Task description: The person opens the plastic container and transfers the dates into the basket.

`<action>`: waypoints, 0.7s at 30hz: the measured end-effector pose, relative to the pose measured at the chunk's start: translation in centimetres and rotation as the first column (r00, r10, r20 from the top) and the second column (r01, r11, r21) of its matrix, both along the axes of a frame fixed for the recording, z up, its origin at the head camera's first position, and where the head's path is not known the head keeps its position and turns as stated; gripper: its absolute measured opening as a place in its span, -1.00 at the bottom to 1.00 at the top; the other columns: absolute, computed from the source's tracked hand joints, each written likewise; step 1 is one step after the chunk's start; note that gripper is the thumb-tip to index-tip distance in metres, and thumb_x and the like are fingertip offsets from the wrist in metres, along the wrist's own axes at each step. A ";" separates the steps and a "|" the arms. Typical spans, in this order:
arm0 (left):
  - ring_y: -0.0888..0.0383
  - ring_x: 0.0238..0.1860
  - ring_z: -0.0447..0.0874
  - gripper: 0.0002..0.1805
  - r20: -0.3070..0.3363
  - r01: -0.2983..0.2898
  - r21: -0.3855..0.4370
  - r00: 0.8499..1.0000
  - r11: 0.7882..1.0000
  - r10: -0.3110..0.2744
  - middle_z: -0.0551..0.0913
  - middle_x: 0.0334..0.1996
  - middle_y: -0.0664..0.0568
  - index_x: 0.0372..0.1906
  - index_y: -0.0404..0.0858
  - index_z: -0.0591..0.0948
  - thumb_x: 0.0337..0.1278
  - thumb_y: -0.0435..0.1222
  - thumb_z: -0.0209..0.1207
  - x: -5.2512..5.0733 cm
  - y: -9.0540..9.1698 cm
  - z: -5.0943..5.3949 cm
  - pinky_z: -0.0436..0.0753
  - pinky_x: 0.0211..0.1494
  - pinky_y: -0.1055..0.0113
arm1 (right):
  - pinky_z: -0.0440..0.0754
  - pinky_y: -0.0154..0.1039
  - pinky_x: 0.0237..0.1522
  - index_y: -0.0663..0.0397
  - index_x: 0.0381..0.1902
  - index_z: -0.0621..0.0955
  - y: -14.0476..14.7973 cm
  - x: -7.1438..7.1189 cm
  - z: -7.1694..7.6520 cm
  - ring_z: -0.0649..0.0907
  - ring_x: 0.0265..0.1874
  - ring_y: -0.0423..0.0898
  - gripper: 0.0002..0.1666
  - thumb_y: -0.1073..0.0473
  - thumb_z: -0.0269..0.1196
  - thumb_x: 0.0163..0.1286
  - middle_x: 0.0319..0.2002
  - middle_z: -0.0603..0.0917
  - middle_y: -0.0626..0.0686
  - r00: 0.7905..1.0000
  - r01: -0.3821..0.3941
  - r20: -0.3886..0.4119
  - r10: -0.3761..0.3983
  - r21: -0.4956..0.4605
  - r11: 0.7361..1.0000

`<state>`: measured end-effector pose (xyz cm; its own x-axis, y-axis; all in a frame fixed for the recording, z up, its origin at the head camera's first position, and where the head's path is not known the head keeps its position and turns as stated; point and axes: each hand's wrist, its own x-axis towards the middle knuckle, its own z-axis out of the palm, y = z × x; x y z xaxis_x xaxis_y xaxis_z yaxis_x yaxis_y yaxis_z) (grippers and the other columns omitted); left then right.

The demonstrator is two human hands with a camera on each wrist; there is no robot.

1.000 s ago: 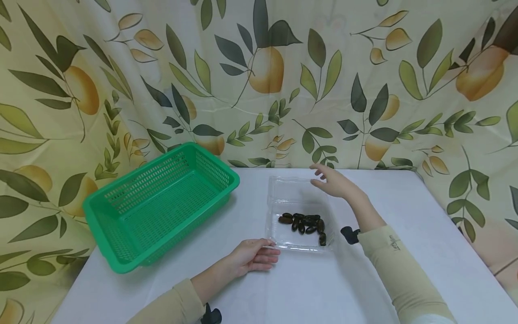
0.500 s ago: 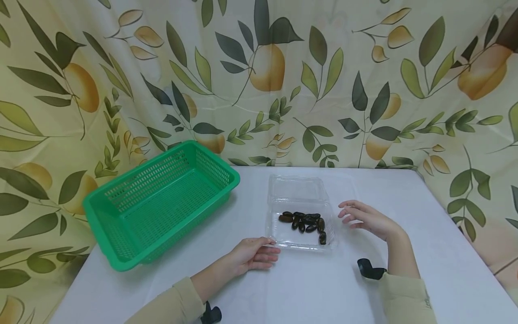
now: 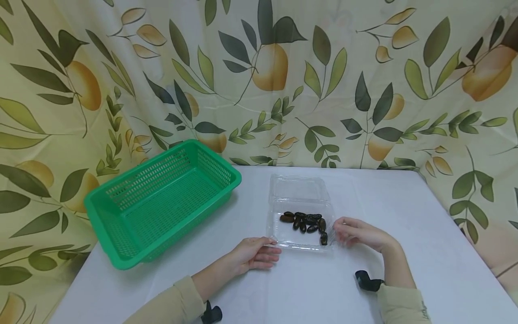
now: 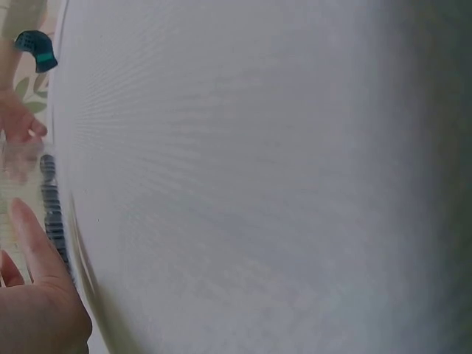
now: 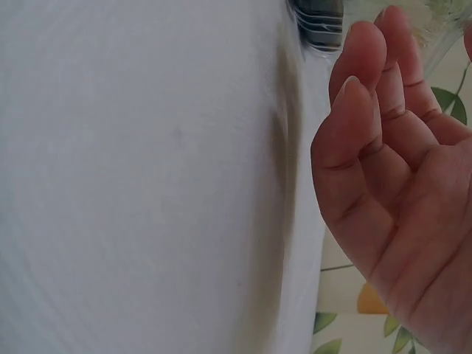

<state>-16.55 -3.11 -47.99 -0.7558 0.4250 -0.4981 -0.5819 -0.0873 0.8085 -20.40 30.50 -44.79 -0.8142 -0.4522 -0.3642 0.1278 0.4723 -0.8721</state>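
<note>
A clear plastic clamshell box [image 3: 300,240] stands on the table with its lid [image 3: 299,188] folded back. Inside its base lie several dark brown, glossy dates [image 3: 312,229], mostly toward the back and right. My left hand [image 3: 252,257] holds the box's front left corner between thumb and forefinger, its other fingers extended below. At the right wall is my right hand [image 3: 362,234], fingers loosely bent and close against the plastic; contact is hard to make out. In the right wrist view, the right hand [image 5: 398,155] shows nothing gripped in its palm.
A green perforated plastic basket [image 3: 162,204] sits at the left of the white-covered table [image 3: 307,288], angled and apart from the box. Behind the table hangs a leaf-and-fruit patterned curtain [image 3: 243,103]. Black wrist cameras [image 3: 368,281] stick out from both sleeves.
My right hand has left the raised lid, swung down and right, then come in to the box's right wall. The left hand stays at the corner; box and dates look unmoved.
</note>
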 end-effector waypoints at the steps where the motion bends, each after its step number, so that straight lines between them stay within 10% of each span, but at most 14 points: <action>1: 0.08 -0.27 0.70 -0.71 -0.003 0.002 0.000 1.000 1.000 -0.002 0.67 -0.19 -0.14 -0.06 -0.30 0.55 0.27 -0.22 -0.02 0.0 0.0 0.0 0.62 -0.20 0.21 | 0.54 -0.15 -0.27 0.33 -0.04 0.36 -0.1 0.0 0.0 0.51 -0.35 -0.07 -0.59 0.04 -0.02 0.42 -0.38 0.52 0.07 1.000 -0.003 -0.001 0.003 -0.003 1.000; 21: 0.06 -0.29 0.70 -0.69 -0.026 -0.006 -0.037 1.000 0.999 0.005 0.68 -0.21 -0.14 -0.04 -0.31 0.55 0.24 -0.21 0.02 0.1 0.0 0.3 0.63 -0.23 0.19 | 0.57 -0.23 -0.38 0.33 -0.02 0.22 -1.0 1.1 0.0 0.54 -0.53 -0.19 -0.63 0.17 0.03 0.40 -0.50 0.54 -0.03 0.997 0.067 0.043 -0.061 -0.160 0.985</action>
<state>-16.46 -3.14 -47.73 -0.7707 0.4026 -0.4939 -0.5607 -0.0604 0.8258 -19.26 29.46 -44.83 -0.8304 -0.4547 -0.3219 0.1873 0.3162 -0.9300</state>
